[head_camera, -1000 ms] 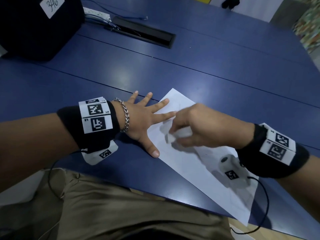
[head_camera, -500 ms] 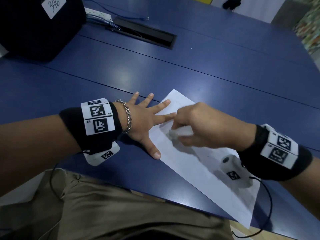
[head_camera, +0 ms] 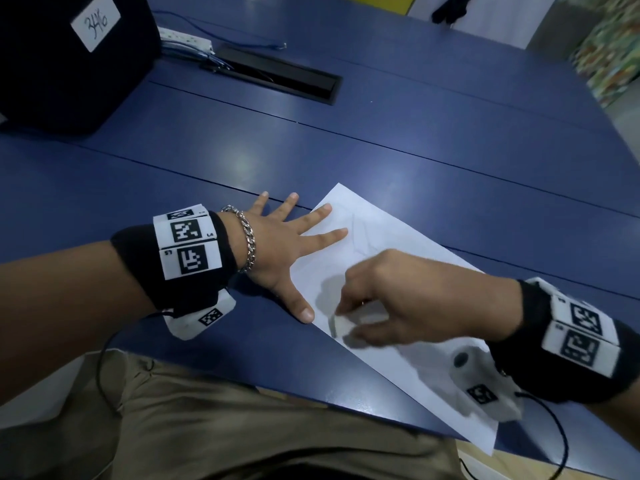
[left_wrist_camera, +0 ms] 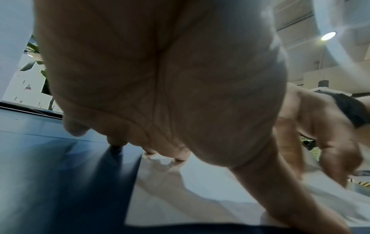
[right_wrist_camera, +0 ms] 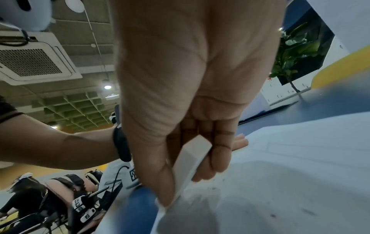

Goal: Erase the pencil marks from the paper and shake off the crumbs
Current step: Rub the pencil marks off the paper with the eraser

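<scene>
Lying white paper [head_camera: 398, 244] shows faint pencil lines [head_camera: 360, 237] and dark crumbs [right_wrist_camera: 272, 215].

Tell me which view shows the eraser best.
The right wrist view: the white eraser fills the middle, pinched between the right hand's thumb and fingers above the paper. The head view shows it small and blurred. The left wrist view does not show it clearly.
</scene>
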{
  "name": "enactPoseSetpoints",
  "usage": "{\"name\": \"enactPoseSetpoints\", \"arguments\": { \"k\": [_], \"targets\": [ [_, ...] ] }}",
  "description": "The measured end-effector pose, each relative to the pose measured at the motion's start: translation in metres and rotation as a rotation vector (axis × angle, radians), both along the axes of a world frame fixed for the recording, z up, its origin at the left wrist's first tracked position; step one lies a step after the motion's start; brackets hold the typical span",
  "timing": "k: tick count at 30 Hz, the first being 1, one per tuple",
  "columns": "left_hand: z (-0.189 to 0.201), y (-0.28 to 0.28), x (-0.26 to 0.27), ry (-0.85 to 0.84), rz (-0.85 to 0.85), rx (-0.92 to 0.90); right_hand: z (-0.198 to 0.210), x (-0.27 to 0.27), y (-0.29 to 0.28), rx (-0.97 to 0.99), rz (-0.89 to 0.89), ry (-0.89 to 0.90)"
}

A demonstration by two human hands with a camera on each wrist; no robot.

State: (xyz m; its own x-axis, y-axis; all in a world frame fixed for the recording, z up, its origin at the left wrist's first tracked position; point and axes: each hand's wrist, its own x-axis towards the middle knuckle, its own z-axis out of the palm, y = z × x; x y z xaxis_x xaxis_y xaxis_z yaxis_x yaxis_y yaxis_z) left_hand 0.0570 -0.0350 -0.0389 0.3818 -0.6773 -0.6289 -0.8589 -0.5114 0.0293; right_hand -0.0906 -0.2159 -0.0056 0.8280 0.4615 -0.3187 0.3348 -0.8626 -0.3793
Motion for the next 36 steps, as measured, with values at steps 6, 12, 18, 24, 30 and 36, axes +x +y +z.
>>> {"name": "enactPoseSetpoints", "arguments": {
  "k": [6,12,18,24,30,36],
  "targets": [
    [-0.003,0.004,0.001,0.024,0.009,-0.032,0.017,-0.023,-0.050,0.123,-0.306,-0.273],
    [0.003,0.000,0.003,-0.026,-0.028,-0.031,0.004,-0.057,-0.098,-0.077,-0.518,-0.149],
    [0.013,-0.005,0.010,-0.180,0.072,-0.152,0.006,-0.092,-0.093,-0.042,-0.603,-0.095],
    [0.010,-0.015,-0.024,-0.239,0.092,-0.350,0.000,-0.118,-0.063,-0.261,-0.677,-0.094],
    [0.000,-0.017,-0.026,-0.131,0.097,-0.181,0.007,-0.123,-0.032,-0.338,-0.615,0.034],
    [0.001,-0.022,-0.004,-0.046,0.131,-0.163,0.035,-0.078,-0.048,-0.148,-0.403,0.016]
  ]
}}
